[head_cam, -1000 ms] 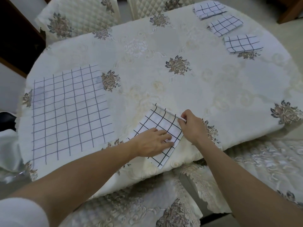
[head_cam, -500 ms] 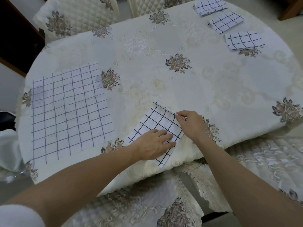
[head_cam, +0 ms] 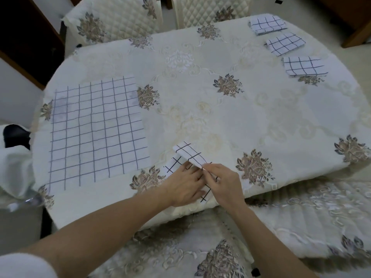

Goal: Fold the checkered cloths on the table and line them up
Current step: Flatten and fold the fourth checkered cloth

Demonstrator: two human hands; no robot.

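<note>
At the near edge of the table (head_cam: 200, 109), about the middle, the left hand (head_cam: 183, 185) lies flat on the small checkered cloth (head_cam: 189, 153), fingers straight and pressing it down onto the cream tablecloth (head_cam: 281, 127). Just beside it, the right hand (head_cam: 222, 183) pinches an edge of that same cloth between thumb and fingertips. The pinched flap is lifted off the surface and curls back toward the person, so the far part of the cloth stands up in a loose roll while the rest stays under the left palm.

Further in, toward the left edge, a large checkered cloth (head_cam: 96, 129) lies spread out flat and unfolded, well apart from the hands.

Along the far right edge three folded pieces sit in a row, each apart from the next: the nearest folded cloth (head_cam: 304, 66), the middle folded cloth (head_cam: 285, 44) and the farthest folded cloth (head_cam: 267, 25).

Beyond the far edge stand two quilted chairs (head_cam: 118, 19).
</note>
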